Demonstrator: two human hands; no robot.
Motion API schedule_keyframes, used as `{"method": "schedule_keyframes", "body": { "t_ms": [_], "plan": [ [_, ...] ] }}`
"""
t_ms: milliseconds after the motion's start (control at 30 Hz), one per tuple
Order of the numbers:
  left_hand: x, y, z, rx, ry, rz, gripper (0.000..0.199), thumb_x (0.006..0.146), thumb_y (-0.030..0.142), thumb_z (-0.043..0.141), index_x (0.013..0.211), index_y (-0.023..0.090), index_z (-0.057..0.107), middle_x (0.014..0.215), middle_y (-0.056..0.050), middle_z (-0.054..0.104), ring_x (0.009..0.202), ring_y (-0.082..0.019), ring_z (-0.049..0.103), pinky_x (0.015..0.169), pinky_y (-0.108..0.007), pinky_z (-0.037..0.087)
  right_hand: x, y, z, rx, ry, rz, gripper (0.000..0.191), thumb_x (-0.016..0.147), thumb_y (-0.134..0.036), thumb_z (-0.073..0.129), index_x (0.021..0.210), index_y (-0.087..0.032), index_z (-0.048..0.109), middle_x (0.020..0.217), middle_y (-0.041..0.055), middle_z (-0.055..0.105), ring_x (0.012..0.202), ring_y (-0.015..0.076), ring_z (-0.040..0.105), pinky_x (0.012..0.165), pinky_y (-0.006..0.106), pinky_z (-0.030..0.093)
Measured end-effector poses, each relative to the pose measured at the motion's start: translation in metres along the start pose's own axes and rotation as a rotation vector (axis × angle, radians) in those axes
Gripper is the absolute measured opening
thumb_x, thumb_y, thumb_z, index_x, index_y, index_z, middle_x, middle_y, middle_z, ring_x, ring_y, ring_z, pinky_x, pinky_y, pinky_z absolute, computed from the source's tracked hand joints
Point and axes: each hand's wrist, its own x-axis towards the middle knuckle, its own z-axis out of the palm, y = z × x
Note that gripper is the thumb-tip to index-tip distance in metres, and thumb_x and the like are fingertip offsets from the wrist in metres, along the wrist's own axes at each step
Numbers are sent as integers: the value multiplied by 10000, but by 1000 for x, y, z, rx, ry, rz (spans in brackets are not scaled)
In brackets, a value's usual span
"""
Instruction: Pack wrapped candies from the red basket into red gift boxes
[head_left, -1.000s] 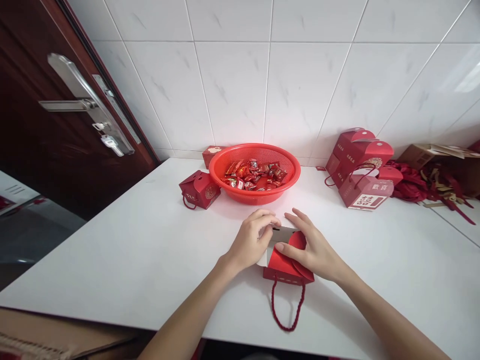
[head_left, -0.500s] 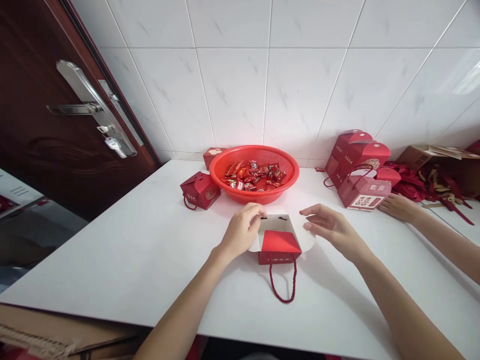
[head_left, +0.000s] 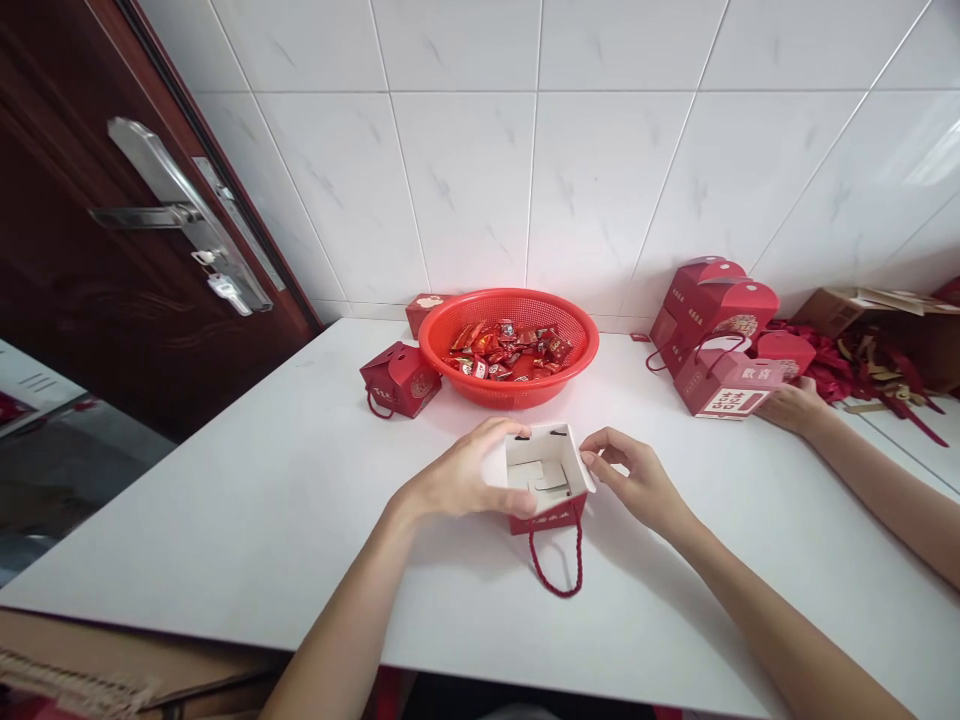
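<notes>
white table (head_left: 262, 520) against a tiled wall (head_left: 622, 150): the open red box (head_left: 561, 517) stands between left hand (head_left: 465, 478), gripping its left side, and right hand (head_left: 628, 477), thumb and fingertip pinching its right flap (head_left: 587, 477); neither is clearly nearer.

Got a little red box (head_left: 553, 472) standing upright on the white table (head_left: 262, 520), back from the front edge. Open on top, white inside, pale lettering (head_left: 556, 519) up front, with a red rope handle (head_left: 580, 555) flopped toward that edge.
</notes>
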Motion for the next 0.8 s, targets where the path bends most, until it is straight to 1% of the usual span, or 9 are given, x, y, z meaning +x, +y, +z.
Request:
{"method": "schedule_keyframes", "body": {
  "t_ms": [67, 100, 200, 333, 400, 467, 633, 700, 800],
  "plan": [
    [-5, -1, 1, 65, -66, 13, 1044, 558, 537, 874, 1475, 303, 434, 1548, -104, 412, 1399, -368, 413, 1104, -472, 410, -1, -1, 3, -9, 24, 5, 297, 925, -479, 518, 877, -208, 631, 852, 45, 696, 709, 182, 614, 682, 332, 505],
    [-7, 0, 3, 90, -80, 17, 1107, 546, 551, 879, 1510, 317, 386, 1570, -106, 384, 1410, -379, 397, 1108, -486, 404, -2, -3, 5, -12, 37, 3, 311, 933, -488, 503, 882, -208, 631, 862, 49, 697, 725, 188, 620, 683, 332, 508],
    [-8, 1, 8, 111, -52, 13, 1162, 536, 586, 874, 1536, 329, 341, 1563, -107, 404, 1403, -393, 410, 1088, -511, 421, -4, -7, 7, -25, 50, 1, 368, 948, -533, 469, 919, -210, 643, 949, 69, 706, 805, 211, 645, 697, 336, 521],
    [-5, 2, 10, 93, 41, 6, 1177, 541, 569, 876, 1547, 320, 318, 1535, -117, 448, 1375, -394, 452, 1023, -486, 476, -7, -10, 4, -44, -64, -104, 430, 930, -563, 495, 1149, -225, 646, 1127, 97, 689, 885, 233, 655, 790, 381, 541],
    [-4, 1, 10, 118, 92, -23, 1171, 542, 565, 874, 1545, 300, 330, 1533, -130, 449, 1375, -405, 448, 1019, -489, 472, -7, -8, 2, -45, -129, -185, 490, 913, -556, 531, 1272, -231, 607, 1176, 109, 671, 949, 249, 649, 852, 404, 536],
    [-2, 0, 10, 134, 130, -45, 1132, 554, 555, 868, 1531, 296, 356, 1516, -128, 469, 1363, -404, 460, 1010, -484, 474, -4, -4, 3, -35, -159, -218, 551, 892, -549, 575, 1345, -237, 565, 1224, 116, 654, 1029, 266, 637, 899, 416, 526],
    [3, 3, 16, 170, 198, -57, 934, 640, 501, 819, 1462, 296, 426, 1406, -114, 558, 1263, -375, 538, 924, -451, 511, 8, 11, 12, 34, -107, -157, 688, 839, -545, 657, 1424, -235, 470, 1385, 121, 585, 1217, 295, 579, 1008, 439, 481],
    [5, 2, 18, 198, 241, -61, 892, 666, 498, 796, 1450, 286, 425, 1392, -119, 555, 1239, -367, 550, 920, -452, 510, 10, 14, 17, 49, -67, -112, 706, 850, -547, 638, 1443, -227, 428, 1397, 121, 575, 1190, 285, 594, 991, 431, 493],
    [6, -3, 18, 242, 324, -50, 927, 674, 513, 784, 1472, 268, 384, 1475, -135, 460, 1302, -373, 502, 985, -469, 482, 10, 14, 25, 31, -13, -69, 732, 862, -549, 613, 1465, -220, 360, 1339, 119, 600, 1071, 261, 637, 927, 417, 524]
  ]
}}
